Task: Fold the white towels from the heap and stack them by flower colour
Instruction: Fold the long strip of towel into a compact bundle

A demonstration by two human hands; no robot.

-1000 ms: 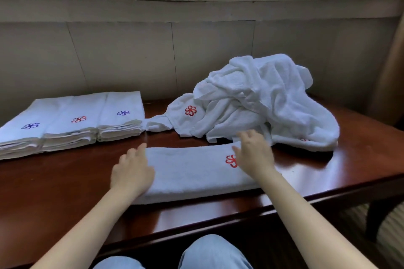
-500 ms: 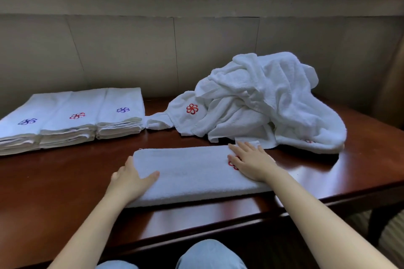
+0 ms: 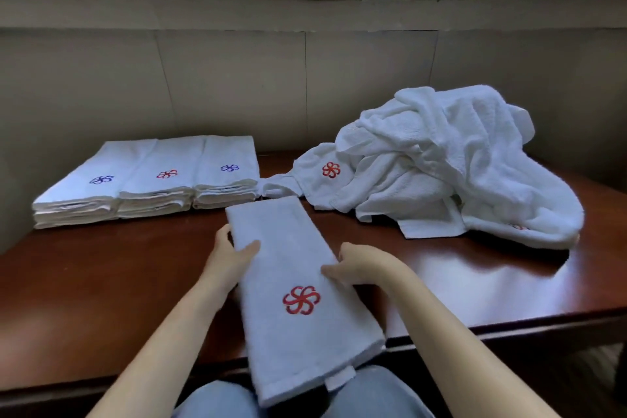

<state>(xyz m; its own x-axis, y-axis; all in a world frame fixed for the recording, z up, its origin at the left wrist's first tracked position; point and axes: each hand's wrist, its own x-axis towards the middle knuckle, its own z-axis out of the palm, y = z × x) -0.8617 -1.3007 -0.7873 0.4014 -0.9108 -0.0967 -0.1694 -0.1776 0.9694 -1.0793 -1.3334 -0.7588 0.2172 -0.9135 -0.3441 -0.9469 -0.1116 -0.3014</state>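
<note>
Both hands, the left hand [image 3: 228, 256] and right hand [image 3: 356, 265], clamp the long sides of the folded red-flower towel [image 3: 298, 285] held lengthwise over the near table [image 3: 101, 282] edge, apparently mid-carry, so the next move likely calls for the red-flower stack [image 3: 159, 185] at far left

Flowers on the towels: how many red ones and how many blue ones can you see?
Red flowers: 3, on the held towel, the middle stack and the heap; a partly hidden red mark low on the heap is left out.
Blue flowers: 2, on the left stack and the right stack.
Total: 5
</note>
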